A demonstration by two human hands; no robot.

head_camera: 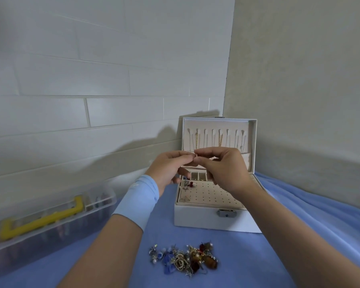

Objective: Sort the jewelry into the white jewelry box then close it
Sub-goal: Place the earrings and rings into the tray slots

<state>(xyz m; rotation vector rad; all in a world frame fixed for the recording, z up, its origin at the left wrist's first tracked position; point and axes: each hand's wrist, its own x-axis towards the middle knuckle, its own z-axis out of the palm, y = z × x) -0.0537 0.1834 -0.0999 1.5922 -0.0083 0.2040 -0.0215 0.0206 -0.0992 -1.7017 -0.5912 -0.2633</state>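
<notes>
The white jewelry box (204, 220) stands open on the blue cloth, lid upright with thin chains hanging inside. A few earrings sit at the left of its perforated tray (208, 194). My left hand (168, 169) and my right hand (220, 167) meet above the box, fingertips pinching one small piece of jewelry (195, 155) between them. A pile of loose jewelry (184, 259) lies on the cloth in front of the box, near me.
A clear plastic storage case (50, 217) with a yellow handle lies at the left against the white brick wall. A beige wall closes the corner right behind the box. Blue cloth (299, 225) covers the surface.
</notes>
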